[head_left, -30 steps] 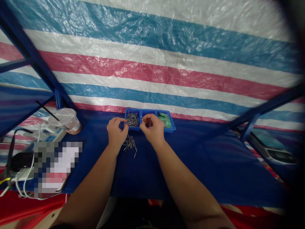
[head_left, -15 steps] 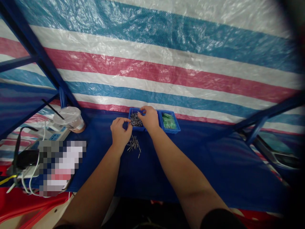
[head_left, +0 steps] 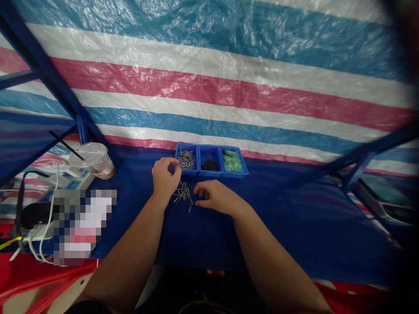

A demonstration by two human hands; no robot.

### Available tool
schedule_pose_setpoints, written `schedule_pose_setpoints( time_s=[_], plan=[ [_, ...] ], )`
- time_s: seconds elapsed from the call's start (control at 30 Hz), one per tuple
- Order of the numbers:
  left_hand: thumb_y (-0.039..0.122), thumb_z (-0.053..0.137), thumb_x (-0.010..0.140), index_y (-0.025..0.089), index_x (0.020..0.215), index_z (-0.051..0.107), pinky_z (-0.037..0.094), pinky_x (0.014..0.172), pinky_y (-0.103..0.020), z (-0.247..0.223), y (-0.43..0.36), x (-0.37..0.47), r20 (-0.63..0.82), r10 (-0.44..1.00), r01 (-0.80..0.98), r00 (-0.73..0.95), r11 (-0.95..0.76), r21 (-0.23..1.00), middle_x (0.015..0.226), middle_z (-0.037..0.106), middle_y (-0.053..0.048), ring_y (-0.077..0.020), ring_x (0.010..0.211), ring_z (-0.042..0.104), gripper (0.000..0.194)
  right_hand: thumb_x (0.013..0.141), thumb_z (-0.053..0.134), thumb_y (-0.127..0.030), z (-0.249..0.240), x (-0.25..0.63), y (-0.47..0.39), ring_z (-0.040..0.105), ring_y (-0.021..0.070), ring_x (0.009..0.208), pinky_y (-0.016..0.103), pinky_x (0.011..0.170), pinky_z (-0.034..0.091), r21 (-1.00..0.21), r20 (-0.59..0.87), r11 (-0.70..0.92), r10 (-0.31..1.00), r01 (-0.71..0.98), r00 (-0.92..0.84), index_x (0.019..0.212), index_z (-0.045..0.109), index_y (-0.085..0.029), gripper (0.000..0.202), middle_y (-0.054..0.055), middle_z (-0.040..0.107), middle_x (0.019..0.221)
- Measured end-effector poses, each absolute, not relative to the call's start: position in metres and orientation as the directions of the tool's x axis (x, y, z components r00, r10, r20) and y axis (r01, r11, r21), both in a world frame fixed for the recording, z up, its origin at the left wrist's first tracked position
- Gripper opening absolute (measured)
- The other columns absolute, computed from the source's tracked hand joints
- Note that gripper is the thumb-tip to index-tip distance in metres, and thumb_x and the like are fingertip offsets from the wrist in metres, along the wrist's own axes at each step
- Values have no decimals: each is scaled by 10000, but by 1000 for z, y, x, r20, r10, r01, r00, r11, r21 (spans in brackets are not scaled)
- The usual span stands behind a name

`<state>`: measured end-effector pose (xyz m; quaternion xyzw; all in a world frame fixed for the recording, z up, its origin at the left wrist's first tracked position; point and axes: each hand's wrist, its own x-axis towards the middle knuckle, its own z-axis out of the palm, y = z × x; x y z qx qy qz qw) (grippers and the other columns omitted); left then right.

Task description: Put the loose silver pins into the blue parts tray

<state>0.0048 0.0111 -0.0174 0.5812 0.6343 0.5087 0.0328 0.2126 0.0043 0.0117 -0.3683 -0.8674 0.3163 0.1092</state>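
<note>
The right hand (head_left: 214, 197) was up at the blue trays (head_left: 211, 160) half a second ago. Now it has come back down to the worktop (head_left: 278, 226), just beside the loose pile of pins (head_left: 183, 195). With it gone, the middle tray and its dark bits show.

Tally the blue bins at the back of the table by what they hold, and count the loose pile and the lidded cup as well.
Bin of silver pins: 1
Bin of small dark parts: 1
Bin of green parts: 1
Loose pile of silver pins, between the left hand and right hand: 1
Lidded cup with straw: 1
Total: 5
</note>
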Motion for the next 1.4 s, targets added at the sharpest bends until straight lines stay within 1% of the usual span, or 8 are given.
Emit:
schedule_pose_setpoints(
  time_s=[0.13, 0.3, 0.5, 0.7, 0.87, 1.17, 1.27, 1.4],
  plan=[
    [170, 619, 780, 225, 834, 659, 436, 843, -369, -21, 12, 5, 553, 780, 714, -291, -208, 669, 803, 649, -7, -208, 810, 586, 87, 756, 717, -101, 4, 211, 1, 576, 136, 779, 251, 726, 432, -612, 33, 638, 610, 466, -792, 1006, 709, -217, 275, 8, 620, 907],
    [188, 617, 773, 224, 837, 667, 441, 806, -361, -25, 15, 2, 528, 793, 713, -302, -180, 678, 800, 650, -12, -209, 796, 588, 89, 747, 766, -148, -8, 203, 2, 574, 192, 946, 303, 855, 434, -528, 47, 728, 540, 438, -840, 986, 759, -236, 255, 43, 612, 987],
    [201, 609, 771, 212, 838, 673, 450, 751, -332, -29, 19, -3, 520, 795, 696, -313, -181, 695, 794, 650, -14, -198, 778, 589, 94, 850, 642, -151, -11, 198, 2, 594, 168, 880, 286, 826, 422, -425, 69, 739, 603, 523, -795, 876, 731, -202, 105, 41, 652, 935],
    [191, 592, 774, 206, 836, 666, 455, 709, -312, -29, 19, -5, 527, 790, 680, -315, -199, 706, 794, 640, -15, -188, 776, 593, 98, 824, 632, -176, -12, 186, -1, 626, 194, 858, 278, 733, 412, -327, 18, 635, 744, 700, -667, 881, 692, -222, 95, 45, 684, 912],
    [179, 589, 771, 203, 838, 665, 455, 687, -300, -30, 20, -5, 540, 787, 671, -298, -230, 705, 781, 633, -10, -176, 758, 593, 104, 813, 619, -182, -12, 180, -2, 622, 193, 777, 274, 642, 375, -290, 5, 568, 806, 770, -592, 954, 627, -226, 148, 44, 691, 886],
    [173, 592, 760, 200, 836, 661, 456, 673, -291, -27, 19, -4, 542, 789, 667, -290, -239, 706, 767, 623, -7, -170, 750, 590, 106, 801, 597, -179, -16, 173, -6, 640, 240, 803, 312, 650, 402, -160, 18, 567, 820, 808, -572, 1035, 569, -203, 237, 88, 705, 928],
    [179, 587, 770, 202, 868, 663, 451, 656, -287, -27, 18, -4, 525, 797, 660, -298, -226, 717, 768, 621, -7, -168, 743, 591, 127, 806, 599, -173, -17, 174, -6, 643, 243, 825, 314, 675, 414, -162, -1, 566, 819, 809, -574, 1030, 569, -197, 227, 96, 707, 939],
    [186, 588, 770, 201, 865, 663, 444, 634, -282, -28, 19, -5, 515, 799, 637, -312, -226, 737, 756, 619, -9, -168, 734, 590, 122, 801, 597, -156, -16, 179, -3, 633, 218, 785, 297, 655, 390, -219, 5, 575, 809, 789, -588, 918, 574, -206, 129, 70, 693, 881]
  ],
)
